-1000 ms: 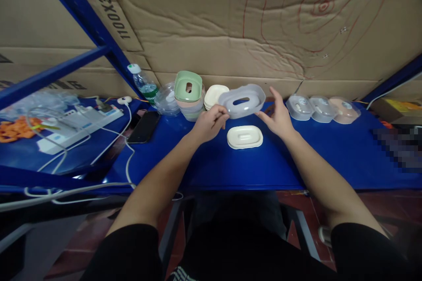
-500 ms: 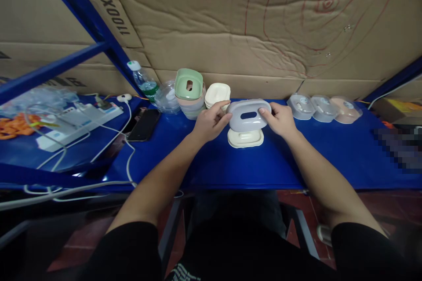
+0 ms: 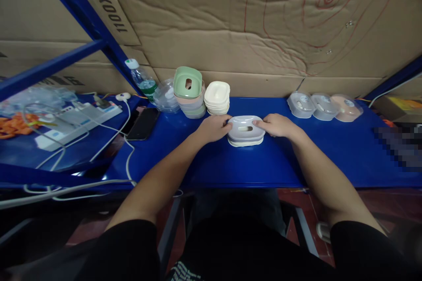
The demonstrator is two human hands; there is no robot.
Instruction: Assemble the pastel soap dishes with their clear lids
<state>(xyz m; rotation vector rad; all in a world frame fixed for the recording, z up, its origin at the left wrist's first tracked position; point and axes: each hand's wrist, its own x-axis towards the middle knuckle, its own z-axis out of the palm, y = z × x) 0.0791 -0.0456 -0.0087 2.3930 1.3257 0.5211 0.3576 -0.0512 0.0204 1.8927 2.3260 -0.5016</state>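
Observation:
A pale lilac plastic tray with an oval slot (image 3: 245, 134) sits over a cream base (image 3: 245, 144) on the blue table. Only the rim of the base shows beneath it. My left hand (image 3: 214, 127) grips the tray's left end, fingers closed on its edge. At the opposite end, my right hand (image 3: 278, 125) holds it with the thumb on top near the slot. Behind my left hand stand a stack of cream bases (image 3: 217, 92) and a pile of slotted trays topped by a green one (image 3: 187, 80).
Three clear-lidded boxes (image 3: 301, 106) stand in a row at the back right. Left of the stacks are round clear lids (image 3: 166, 96), a water bottle (image 3: 145, 83) and a phone (image 3: 143, 124). A power strip (image 3: 79, 125) and loose cables lie farther left. Cardboard (image 3: 198, 17) walls the back.
Both hands have lowered the lilac tray from above onto the cream base. It was tilted before, and now lies flat over the base.

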